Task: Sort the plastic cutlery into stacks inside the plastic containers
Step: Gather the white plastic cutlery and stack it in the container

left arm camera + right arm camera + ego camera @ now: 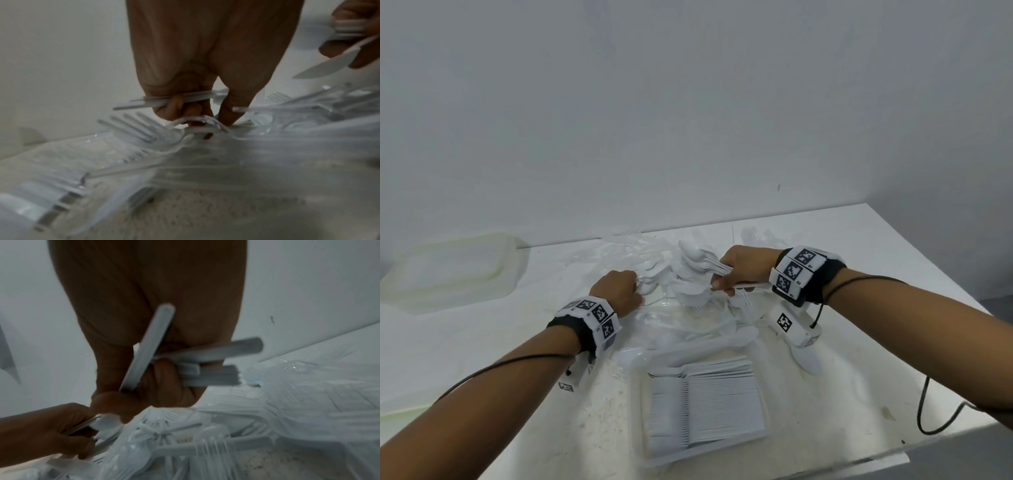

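Over the cutlery pile (688, 284), left grip (619, 291) pinches handles (164, 101); right grip (739, 270) clutches spoons (695, 260).

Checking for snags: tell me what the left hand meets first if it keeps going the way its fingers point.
Most likely the loose pile of plastic cutlery: the left hand already grips white pieces at its edge; depth is unclear.

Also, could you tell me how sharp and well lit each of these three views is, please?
Head view: evenly lit, sharp on the stacked spoons, edges bowed. Left wrist view: left hand clear, forks smeared. Right wrist view: dim, right hand and pile motion-blurred.
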Motion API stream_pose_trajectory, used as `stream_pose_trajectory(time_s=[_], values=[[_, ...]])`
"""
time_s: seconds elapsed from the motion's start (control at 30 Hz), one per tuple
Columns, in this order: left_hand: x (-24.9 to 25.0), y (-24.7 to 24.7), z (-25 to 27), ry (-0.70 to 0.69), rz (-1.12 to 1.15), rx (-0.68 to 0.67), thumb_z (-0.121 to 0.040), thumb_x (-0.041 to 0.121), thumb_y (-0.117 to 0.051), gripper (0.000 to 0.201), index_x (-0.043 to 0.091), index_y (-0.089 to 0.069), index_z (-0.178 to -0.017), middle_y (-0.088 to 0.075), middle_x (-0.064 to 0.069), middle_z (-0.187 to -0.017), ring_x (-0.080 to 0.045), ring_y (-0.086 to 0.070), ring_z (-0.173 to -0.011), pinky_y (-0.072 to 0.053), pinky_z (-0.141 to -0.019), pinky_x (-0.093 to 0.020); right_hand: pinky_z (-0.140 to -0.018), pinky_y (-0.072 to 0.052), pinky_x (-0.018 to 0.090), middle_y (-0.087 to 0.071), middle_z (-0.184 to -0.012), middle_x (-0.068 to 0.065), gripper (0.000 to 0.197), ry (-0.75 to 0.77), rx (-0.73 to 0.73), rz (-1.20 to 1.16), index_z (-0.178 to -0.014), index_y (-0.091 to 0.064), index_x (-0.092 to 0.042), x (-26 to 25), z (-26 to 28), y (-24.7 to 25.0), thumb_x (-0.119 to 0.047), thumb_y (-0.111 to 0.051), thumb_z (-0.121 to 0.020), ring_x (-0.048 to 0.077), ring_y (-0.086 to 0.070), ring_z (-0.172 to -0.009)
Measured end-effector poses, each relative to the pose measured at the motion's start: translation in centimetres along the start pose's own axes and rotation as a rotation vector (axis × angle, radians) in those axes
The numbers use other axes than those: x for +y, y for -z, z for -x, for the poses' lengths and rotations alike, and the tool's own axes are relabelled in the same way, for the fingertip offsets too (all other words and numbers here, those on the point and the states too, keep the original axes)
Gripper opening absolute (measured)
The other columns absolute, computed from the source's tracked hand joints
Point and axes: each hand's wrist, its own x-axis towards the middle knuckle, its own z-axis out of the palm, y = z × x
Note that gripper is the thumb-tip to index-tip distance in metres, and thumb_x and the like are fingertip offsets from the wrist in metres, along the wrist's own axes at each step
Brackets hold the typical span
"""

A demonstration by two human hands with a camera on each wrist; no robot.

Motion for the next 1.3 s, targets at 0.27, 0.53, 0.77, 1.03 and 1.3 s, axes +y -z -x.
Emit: stream_pose_trajectory(time_s=[0.27, 0.53, 0.77, 1.03, 1.3], values=[[0.7, 2.2, -0.8, -0.025, 0.41, 0.087, -0.099, 0.014, -0.042, 0.016, 0.013, -0.036, -0.084, -0.046, -0.005, -0.081, -0.024, -0.045, -0.077, -0.034, -0.069, -0.031, -0.064, -0.052, 0.032, -0.055, -0.069, 0.005, 0.016, -0.026, 0.068, -0.373, -0.09, -0.058, -0.006, -0.9, -1.3, -0.4, -0.017, -0.05, -0.099, 0.016, -0.053, -0.061], [4.3, 5.1, -0.2, 0.119, 1.166, -0.056, -0.095, -0.004, -0.031, 0.022, 0.005, -0.05, -0.088, -0.043, -0.007, -0.066, -0.015, -0.038, -0.05, -0.03, -0.048, -0.024, -0.051, -0.035, 0.028, -0.044, -0.068, 0.006, 0.02, -0.05, 0.167, -0.701, -0.081, -0.042, -0.013, -3.5, -3.0, -1.1, -0.007, -0.042, -0.1, 0.015, -0.038, -0.053], [7.6, 5.8, 0.9, 0.093, 1.297, -0.108, -0.092, -0.005, -0.033, 0.025, 0.0, -0.057, -0.088, -0.047, -0.009, -0.066, -0.017, -0.043, -0.054, -0.034, -0.046, -0.022, -0.053, -0.047, 0.029, -0.049, -0.071, 0.013, 0.01, -0.012, 0.214, -0.884, -0.097, -0.048, -0.004, -4.8, -3.4, -2.3, -0.004, -0.039, -0.101, 0.022, -0.048, -0.057], [9.4, 5.5, 1.5, 0.023, 1.068, -0.008, -0.084, -0.007, -0.043, 0.024, 0.0, -0.056, -0.065, -0.055, -0.016, -0.063, -0.024, -0.049, -0.055, -0.042, -0.053, -0.028, -0.059, -0.049, 0.034, -0.059, -0.075, 0.015, 0.018, 0.036, 0.338, -1.003, -0.094, -0.059, 0.003, -5.2, -4.4, -3.7, 0.007, -0.042, -0.094, 0.025, -0.059, -0.064], [9.2, 5.4, 1.6, -0.081, 0.657, 0.106, -0.086, -0.002, -0.041, 0.02, 0.001, -0.058, -0.078, -0.063, -0.017, -0.085, -0.03, -0.057, -0.08, -0.044, -0.07, -0.034, -0.072, -0.05, 0.039, -0.06, -0.09, 0.015, 0.023, 0.012, 0.244, -1.039, -0.109, -0.059, -0.006, -5.8, -4.4, -4.4, -0.023, -0.047, -0.1, 0.031, -0.06, -0.082]])
